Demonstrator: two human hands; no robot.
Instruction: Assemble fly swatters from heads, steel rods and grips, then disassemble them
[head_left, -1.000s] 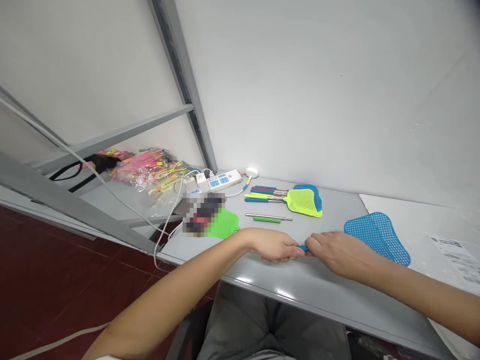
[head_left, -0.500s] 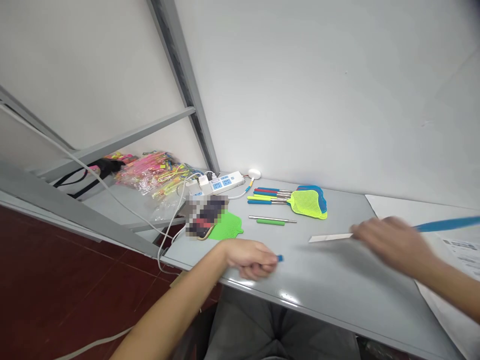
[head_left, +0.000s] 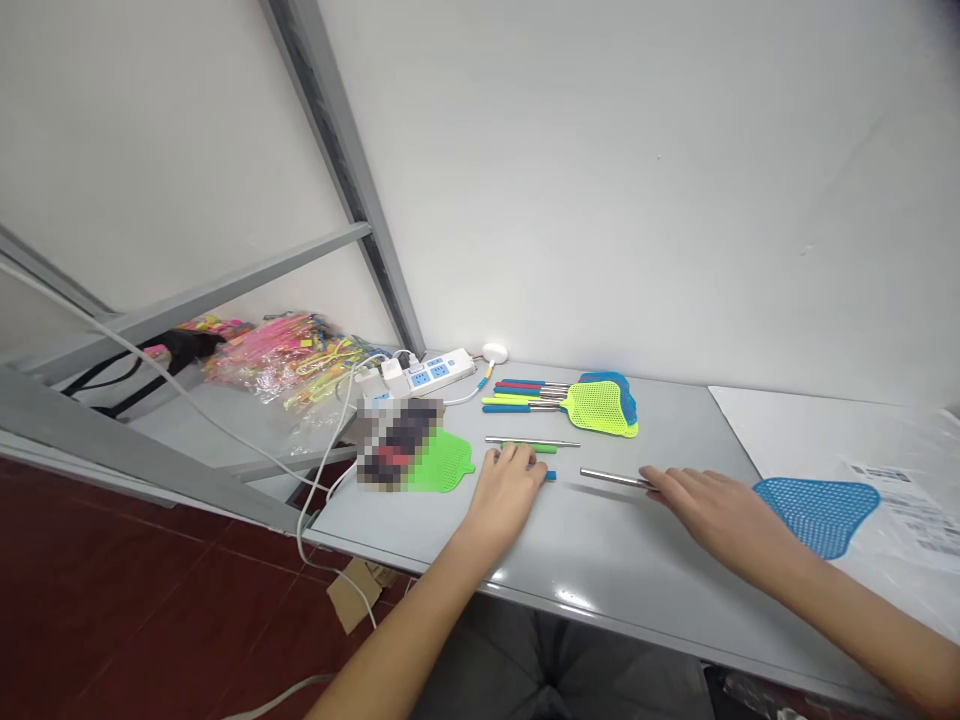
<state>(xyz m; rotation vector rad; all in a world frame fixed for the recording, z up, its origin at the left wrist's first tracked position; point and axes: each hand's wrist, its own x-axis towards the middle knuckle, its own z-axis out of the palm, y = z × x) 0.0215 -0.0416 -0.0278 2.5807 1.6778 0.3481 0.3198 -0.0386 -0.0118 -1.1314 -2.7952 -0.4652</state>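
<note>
My left hand (head_left: 506, 490) lies low over the desk (head_left: 637, 580) with bent fingers over a short blue sleeve (head_left: 551, 475), whose end pokes out to the right; I can't tell whether I grip it or only cover it. My right hand (head_left: 697, 505) is closed around a bare metal rod (head_left: 611, 479), which points left toward that sleeve, well short of touching it. Just to the right of that hand is a blue mesh swatter head (head_left: 821, 510); my hand hides whether rod and head join.

Just beyond my left fingers lie a green sleeve (head_left: 544, 449) and a loose metal rod (head_left: 525, 440), side by side. Farther off, a group of swatters lies with blue, red and yellow handles to the left, a yellow-green head (head_left: 600, 408) overlapping a blue one (head_left: 628, 395). To the left of my left hand is a bright green head (head_left: 450, 462), partly under a pixelated patch. Beyond that sit a white power strip (head_left: 435, 373) and, at far left, a heap of colourful bagged things (head_left: 277, 350). A white sheet (head_left: 739, 425) covers the desk's right side.
</note>
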